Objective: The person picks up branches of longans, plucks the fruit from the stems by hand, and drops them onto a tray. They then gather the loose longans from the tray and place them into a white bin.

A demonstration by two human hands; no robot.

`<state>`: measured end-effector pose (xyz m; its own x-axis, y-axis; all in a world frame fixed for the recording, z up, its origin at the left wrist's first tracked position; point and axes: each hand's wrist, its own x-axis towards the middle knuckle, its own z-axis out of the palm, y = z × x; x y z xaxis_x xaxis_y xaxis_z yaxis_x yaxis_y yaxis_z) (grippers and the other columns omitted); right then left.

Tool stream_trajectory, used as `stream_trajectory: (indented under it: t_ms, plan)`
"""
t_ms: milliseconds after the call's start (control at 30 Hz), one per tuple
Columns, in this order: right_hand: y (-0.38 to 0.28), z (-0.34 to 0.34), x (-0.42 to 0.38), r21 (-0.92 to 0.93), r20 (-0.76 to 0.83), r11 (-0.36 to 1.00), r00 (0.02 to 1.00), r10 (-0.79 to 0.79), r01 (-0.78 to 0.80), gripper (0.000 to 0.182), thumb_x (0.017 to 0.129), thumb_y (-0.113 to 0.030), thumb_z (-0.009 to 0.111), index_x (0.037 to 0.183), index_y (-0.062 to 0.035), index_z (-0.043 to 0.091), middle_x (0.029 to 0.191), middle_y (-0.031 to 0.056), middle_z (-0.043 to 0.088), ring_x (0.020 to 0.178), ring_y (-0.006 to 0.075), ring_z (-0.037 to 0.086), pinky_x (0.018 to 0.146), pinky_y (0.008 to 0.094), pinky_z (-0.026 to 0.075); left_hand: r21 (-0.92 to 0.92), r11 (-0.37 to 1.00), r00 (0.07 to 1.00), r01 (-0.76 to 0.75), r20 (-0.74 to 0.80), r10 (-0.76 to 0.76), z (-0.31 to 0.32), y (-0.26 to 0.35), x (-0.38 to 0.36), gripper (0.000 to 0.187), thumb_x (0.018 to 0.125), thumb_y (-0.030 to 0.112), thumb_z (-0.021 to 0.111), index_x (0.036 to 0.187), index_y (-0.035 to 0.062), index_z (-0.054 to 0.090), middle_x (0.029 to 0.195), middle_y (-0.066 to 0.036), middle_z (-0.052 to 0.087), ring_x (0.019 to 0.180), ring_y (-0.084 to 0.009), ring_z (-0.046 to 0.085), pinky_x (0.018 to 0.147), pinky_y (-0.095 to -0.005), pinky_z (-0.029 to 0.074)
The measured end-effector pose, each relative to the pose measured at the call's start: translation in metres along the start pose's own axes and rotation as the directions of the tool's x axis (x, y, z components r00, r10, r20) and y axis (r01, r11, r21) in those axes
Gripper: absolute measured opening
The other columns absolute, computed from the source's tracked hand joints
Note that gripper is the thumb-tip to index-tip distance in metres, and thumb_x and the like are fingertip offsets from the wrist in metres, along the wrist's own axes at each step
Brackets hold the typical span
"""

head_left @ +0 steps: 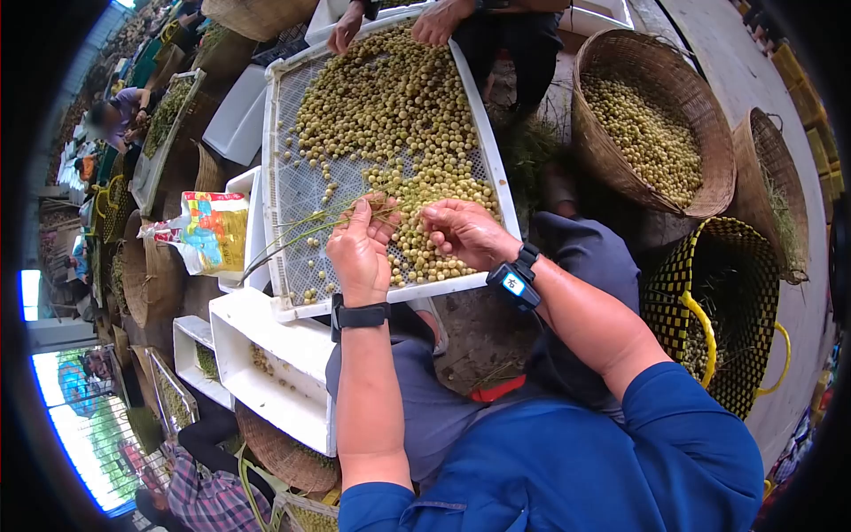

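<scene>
My left hand is closed around a bunch of thin green stems, which stick out to the left over the tray. Close by on the right, my right hand has its fingers curled, with thumb and index finger near each other. Whatever is between those fingertips is too small to make out. Both hands hover over the near part of a white mesh-bottomed tray. Small round yellow-green fruits cover much of it, thickest at the far side. Bare mesh shows on the left.
Across the tray, another person's hands touch the fruits. At right stand a wicker basket of fruits and a black-and-yellow woven basket. White foam boxes and a colourful bag lie left. More people sit farther off.
</scene>
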<state>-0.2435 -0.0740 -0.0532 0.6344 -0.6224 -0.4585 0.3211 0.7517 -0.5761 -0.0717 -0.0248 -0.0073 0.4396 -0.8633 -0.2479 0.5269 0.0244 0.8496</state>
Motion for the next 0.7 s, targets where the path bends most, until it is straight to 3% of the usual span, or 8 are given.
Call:
stream_trajectory:
  t_ms: [67,100,133,167,267,467,567,700]
  plan:
    - [0.003,-0.005,0.005,-0.148,-0.035,0.988,0.999,-0.039,0.033,0.017,0.096,-0.017,0.066,0.107,-0.0048,0.061,0.092,0.0045,0.063,0.072,0.0101,0.059,0.061,0.0238,0.050,-0.069,0.997,0.998,0.044,0.050,-0.041,-0.004,0.005,0.002,0.023,0.102,0.014,0.055,0.110,-0.0055,0.063,0.102,-0.017,0.070,0.092,-0.0252,0.070,0.081,-0.0372,0.059]
    - [0.010,-0.016,0.011,-0.774,0.027,0.522,0.842,-0.538,0.359,0.020,0.094,-0.015,0.066,0.110,-0.0028,0.062,0.092,0.0061,0.064,0.076,0.0119,0.062,0.066,0.0254,0.052,-0.068,0.997,0.998,0.044,0.050,-0.041,-0.005,0.006,0.002,0.023,0.102,0.014,0.055,0.110,-0.0055,0.063,0.102,-0.017,0.070,0.092,-0.0252,0.070,0.081,-0.0372,0.059]
    - [0.007,-0.012,0.009,-0.914,0.404,-0.307,0.536,-0.741,0.265,0.024,0.092,-0.013,0.066,0.112,-0.0009,0.062,0.093,0.0077,0.065,0.080,0.0137,0.064,0.070,0.0269,0.054,-0.085,0.995,0.998,0.048,0.049,-0.044,-0.004,0.008,0.002,0.023,0.102,0.014,0.055,0.110,-0.0054,0.063,0.101,-0.017,0.070,0.092,-0.0250,0.070,0.081,-0.0373,0.059]
    - [0.002,-0.011,0.005,-0.915,0.403,-0.306,0.536,-0.742,0.264,0.024,0.092,-0.013,0.066,0.112,-0.0009,0.062,0.093,0.0077,0.065,0.080,0.0137,0.064,0.070,0.0269,0.054,-0.102,0.993,0.998,0.052,0.047,-0.048,-0.004,0.010,0.002,0.023,0.102,0.014,0.055,0.110,-0.0053,0.063,0.101,-0.016,0.070,0.092,-0.0249,0.070,0.080,-0.0375,0.059]
    - [-0.024,0.009,-0.020,-0.805,0.078,0.310,0.608,-0.790,0.506,0.022,0.084,-0.009,0.069,0.103,0.0025,0.065,0.100,0.0132,0.065,0.073,0.0183,0.066,0.063,0.0294,0.054,-0.053,0.997,0.996,0.052,0.068,-0.049,-0.011,0.011,0.004,0.025,0.102,0.015,0.054,0.113,-0.0059,0.061,0.107,-0.016,0.068,0.099,-0.0267,0.068,0.088,-0.0400,0.058]
    - [-0.031,0.022,-0.036,-0.854,0.399,-0.094,0.528,-0.749,0.512,0.063,0.079,-0.017,0.079,0.135,-0.0032,0.054,0.121,0.0180,0.061,0.069,0.0207,0.065,0.066,0.0336,0.055,0.040,0.994,0.994,0.099,0.036,-0.100,0.001,0.000,0.003,0.021,0.100,0.013,0.057,0.111,-0.0038,0.063,0.103,-0.014,0.069,0.094,-0.0243,0.069,0.084,-0.0386,0.058]
    - [-0.019,0.007,-0.017,-0.852,0.444,-0.166,0.518,-0.731,0.497,0.044,0.081,-0.016,0.077,0.120,-0.0004,0.063,0.101,0.0169,0.068,0.076,0.0266,0.068,0.068,0.0368,0.055,0.012,0.990,0.983,0.139,0.121,-0.140,0.018,-0.009,-0.005,0.016,0.097,0.011,0.062,0.107,-0.0004,0.066,0.100,-0.010,0.070,0.089,-0.0194,0.069,0.076,-0.0318,0.058]
    - [-0.033,-0.006,-0.028,-0.857,0.357,-0.005,0.587,-0.727,0.515,0.014,0.087,-0.004,0.070,0.100,0.0005,0.069,0.087,0.0144,0.069,0.075,0.0235,0.069,0.067,0.0324,0.054,0.188,0.959,0.912,0.211,0.315,-0.262,0.027,0.000,-0.006,0.025,0.096,0.019,0.067,0.112,-0.0013,0.066,0.108,-0.009,0.069,0.094,-0.0174,0.067,0.079,-0.0291,0.057]
